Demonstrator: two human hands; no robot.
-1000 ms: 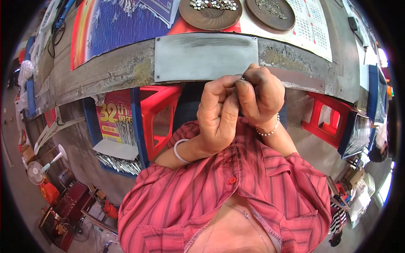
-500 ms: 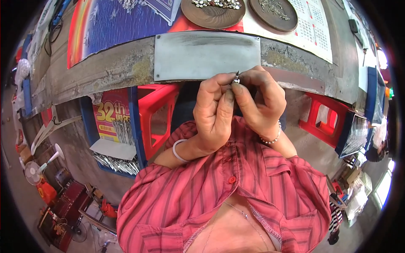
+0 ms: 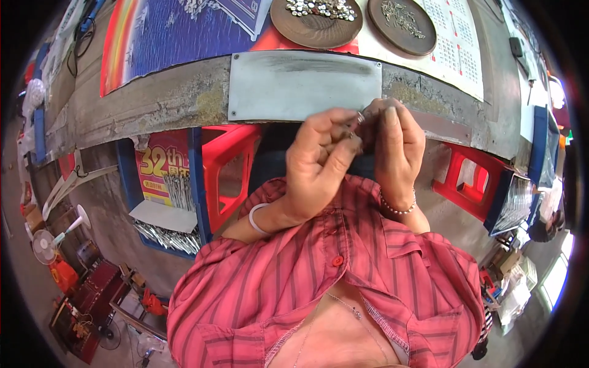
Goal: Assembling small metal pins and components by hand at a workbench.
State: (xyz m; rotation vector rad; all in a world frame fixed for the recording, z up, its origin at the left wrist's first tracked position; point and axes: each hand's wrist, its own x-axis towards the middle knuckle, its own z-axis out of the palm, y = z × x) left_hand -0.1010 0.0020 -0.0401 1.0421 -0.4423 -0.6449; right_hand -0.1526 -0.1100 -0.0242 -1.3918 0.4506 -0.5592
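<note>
Presumably light, stiff and slippery, the small shiny piece (image 3: 361,116) needs pinching by its edges; left hand (image 3: 316,162) curled, fingertips slightly parted, right hand (image 3: 399,147) bunched, both holds indeterminable.

A workshop (worn bench (image 3: 165,98), trays (image 3: 316,37) of small parts (image 3: 324,9)).
</note>
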